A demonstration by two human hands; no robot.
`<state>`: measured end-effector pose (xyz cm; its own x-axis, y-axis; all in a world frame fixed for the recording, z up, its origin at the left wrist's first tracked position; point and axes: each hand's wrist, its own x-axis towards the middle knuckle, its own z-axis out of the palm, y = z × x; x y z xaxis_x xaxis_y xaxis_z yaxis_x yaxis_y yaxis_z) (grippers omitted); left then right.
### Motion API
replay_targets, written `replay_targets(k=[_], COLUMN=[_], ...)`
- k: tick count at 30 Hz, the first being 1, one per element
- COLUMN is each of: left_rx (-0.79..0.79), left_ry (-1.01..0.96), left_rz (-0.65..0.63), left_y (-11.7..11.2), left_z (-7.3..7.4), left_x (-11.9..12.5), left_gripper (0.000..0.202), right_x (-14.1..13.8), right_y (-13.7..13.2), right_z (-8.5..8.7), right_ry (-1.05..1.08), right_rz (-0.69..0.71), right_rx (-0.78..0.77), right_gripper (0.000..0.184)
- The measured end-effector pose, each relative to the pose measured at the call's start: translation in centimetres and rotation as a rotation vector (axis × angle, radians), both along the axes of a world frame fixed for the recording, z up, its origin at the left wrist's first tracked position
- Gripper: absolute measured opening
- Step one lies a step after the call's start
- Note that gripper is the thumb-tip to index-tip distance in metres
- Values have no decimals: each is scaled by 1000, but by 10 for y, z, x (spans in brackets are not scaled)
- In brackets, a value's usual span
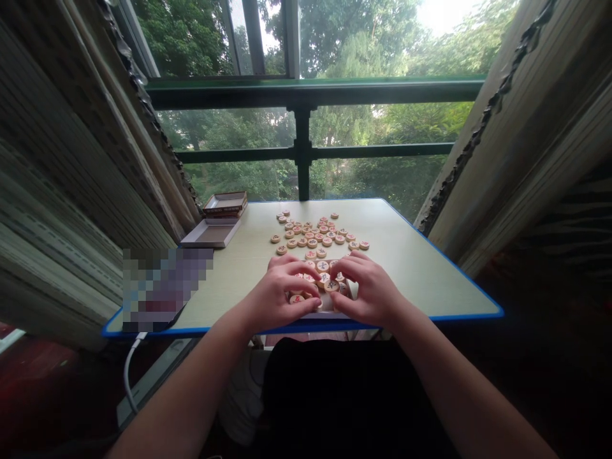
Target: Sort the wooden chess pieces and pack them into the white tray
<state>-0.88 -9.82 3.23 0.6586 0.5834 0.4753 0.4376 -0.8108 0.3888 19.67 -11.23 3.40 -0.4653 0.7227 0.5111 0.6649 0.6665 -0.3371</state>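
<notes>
My right hand (368, 285) is bent over the near side of a shallow box (329, 315), its thumb and forefinger gripping a round wooden Chinese chess piece (331, 286) with a dark character. Across from it, my left hand (282, 287) curves over the box's left part. Its thumb and fingers are apart, with a red-marked piece (297, 299) and others showing in the gap; I see none clearly pinched there. Several pieces lie in the box, such as a large dark-marked one (322, 266). My hands hide part of the box and its contents.
Loose Chinese chess pieces (312, 243) are spread beyond the box on the blue-edged table (406, 268). An open tray (213, 233) and a brown box (225, 204) stand at the left back. A blurred flat object (167, 290) with a white cable (128, 373) lies front left.
</notes>
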Motion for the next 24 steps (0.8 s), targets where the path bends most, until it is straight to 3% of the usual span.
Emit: replay_targets(k=[6, 13, 24], left_rx=[-7, 13, -56], left_ry=[-12, -135, -171], left_rz=[0, 94, -5], left_y=[0, -1, 4], left_z=[1, 1, -3], left_x=[-1, 0, -2], left_gripper=[10, 14, 19], right_x=[0, 0, -3], right_y=[0, -1, -1], right_z=[1, 0, 2], right_ry=[-23, 29, 31], right_rz=[29, 29, 14], right_rx=[-21, 10, -30], right_gripper=[12, 14, 15])
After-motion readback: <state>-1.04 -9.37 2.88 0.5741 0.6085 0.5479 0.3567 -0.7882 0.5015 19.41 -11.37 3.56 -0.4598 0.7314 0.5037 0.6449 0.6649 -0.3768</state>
